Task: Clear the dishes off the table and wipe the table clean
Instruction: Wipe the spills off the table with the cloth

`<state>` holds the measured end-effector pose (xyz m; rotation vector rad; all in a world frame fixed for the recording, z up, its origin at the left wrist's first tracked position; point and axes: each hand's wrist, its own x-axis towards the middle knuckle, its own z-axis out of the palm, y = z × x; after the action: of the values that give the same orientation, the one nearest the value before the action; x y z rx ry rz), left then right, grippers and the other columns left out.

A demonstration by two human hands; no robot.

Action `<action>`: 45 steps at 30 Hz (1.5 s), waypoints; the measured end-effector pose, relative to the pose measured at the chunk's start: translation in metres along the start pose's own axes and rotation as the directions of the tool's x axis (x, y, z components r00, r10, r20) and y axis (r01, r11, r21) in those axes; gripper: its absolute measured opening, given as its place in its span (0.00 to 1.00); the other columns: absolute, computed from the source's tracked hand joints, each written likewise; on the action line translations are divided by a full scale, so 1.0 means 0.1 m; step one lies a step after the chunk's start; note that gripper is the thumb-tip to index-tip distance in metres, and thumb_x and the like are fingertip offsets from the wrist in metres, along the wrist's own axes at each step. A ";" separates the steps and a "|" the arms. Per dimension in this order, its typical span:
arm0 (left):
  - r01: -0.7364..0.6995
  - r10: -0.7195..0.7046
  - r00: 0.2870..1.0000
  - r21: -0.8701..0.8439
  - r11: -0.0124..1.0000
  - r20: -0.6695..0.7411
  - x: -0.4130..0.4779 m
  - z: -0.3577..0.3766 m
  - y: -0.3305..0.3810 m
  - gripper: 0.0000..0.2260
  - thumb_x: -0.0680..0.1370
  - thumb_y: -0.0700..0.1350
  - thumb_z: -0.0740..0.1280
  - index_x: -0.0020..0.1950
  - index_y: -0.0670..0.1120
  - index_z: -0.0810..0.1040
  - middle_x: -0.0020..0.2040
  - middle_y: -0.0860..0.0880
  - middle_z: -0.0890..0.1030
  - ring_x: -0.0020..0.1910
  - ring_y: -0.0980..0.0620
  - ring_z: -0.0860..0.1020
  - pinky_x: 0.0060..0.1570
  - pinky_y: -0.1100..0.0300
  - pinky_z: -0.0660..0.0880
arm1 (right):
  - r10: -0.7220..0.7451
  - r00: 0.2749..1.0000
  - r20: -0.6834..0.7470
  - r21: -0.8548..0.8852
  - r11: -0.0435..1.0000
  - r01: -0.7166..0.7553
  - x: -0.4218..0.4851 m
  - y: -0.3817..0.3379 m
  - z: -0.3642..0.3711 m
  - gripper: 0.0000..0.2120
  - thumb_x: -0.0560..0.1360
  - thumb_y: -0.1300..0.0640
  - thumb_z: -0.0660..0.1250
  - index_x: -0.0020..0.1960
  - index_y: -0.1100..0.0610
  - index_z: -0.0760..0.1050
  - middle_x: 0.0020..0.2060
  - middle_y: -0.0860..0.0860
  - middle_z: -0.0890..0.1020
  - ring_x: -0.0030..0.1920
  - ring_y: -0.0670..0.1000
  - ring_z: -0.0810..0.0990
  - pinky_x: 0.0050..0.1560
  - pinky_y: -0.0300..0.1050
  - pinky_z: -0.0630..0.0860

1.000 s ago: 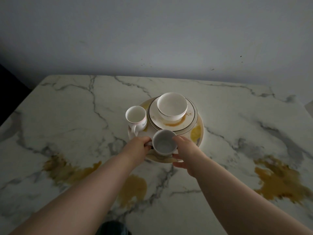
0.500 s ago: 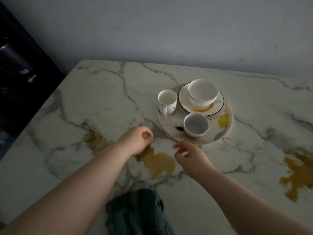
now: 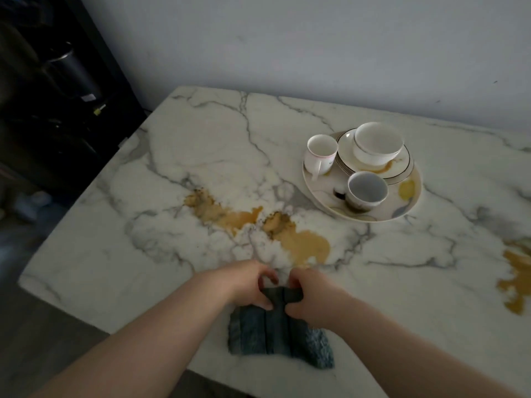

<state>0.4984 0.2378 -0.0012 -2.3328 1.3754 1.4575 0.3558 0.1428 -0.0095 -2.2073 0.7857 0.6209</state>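
Fingers (image 3: 260, 271) of the left hand (image 3: 247, 282) and right hand (image 3: 313, 297) curl, pinching the far edge of a ribbed, fuzzy blue-grey cloth (image 3: 270, 334) at the veined marble table's (image 3: 201, 145) near edge; glossy round dishes (image 3: 376, 142) sit toward its far edge.

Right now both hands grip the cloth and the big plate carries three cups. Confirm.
Wrong: head view shows two cups, a mug and a darker cup, on the big plate. The left hand and right hand do grip the cloth.
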 end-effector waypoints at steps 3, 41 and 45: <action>-0.067 0.067 0.997 0.007 0.998 -0.043 -0.11 0.01 0.16 0.10 0.70 0.52 0.74 0.46 0.57 0.75 0.44 0.55 0.77 0.46 0.52 0.77 0.44 0.56 0.74 | -0.084 0.995 -0.047 0.174 0.981 0.091 -0.23 0.09 -0.10 0.13 0.65 0.58 0.69 0.39 0.52 0.63 0.38 0.50 0.72 0.36 0.50 0.69 0.36 0.44 0.68; -0.130 0.075 0.984 -0.372 0.919 -0.160 0.55 0.95 2.53 0.22 0.74 0.51 0.71 0.65 0.54 0.66 0.57 0.45 0.77 0.52 0.46 0.78 0.49 0.50 0.79 | 0.478 0.797 -0.369 0.396 0.857 -0.331 -1.79 2.63 -0.69 0.19 0.74 0.56 0.66 0.64 0.47 0.69 0.62 0.51 0.74 0.55 0.52 0.75 0.53 0.47 0.75; -0.175 0.186 0.871 0.067 0.982 -0.455 0.65 1.09 2.36 0.25 0.76 0.50 0.66 0.72 0.53 0.64 0.69 0.49 0.69 0.66 0.47 0.71 0.64 0.53 0.69 | 0.415 0.731 -0.541 0.219 0.909 -0.354 -1.51 2.37 -0.06 0.27 0.79 0.47 0.58 0.76 0.44 0.55 0.76 0.50 0.58 0.75 0.56 0.58 0.72 0.55 0.62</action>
<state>0.2659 0.1066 -0.0221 -2.7146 1.7453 0.9346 0.0890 0.0563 -0.0189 -2.1596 1.5883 0.0615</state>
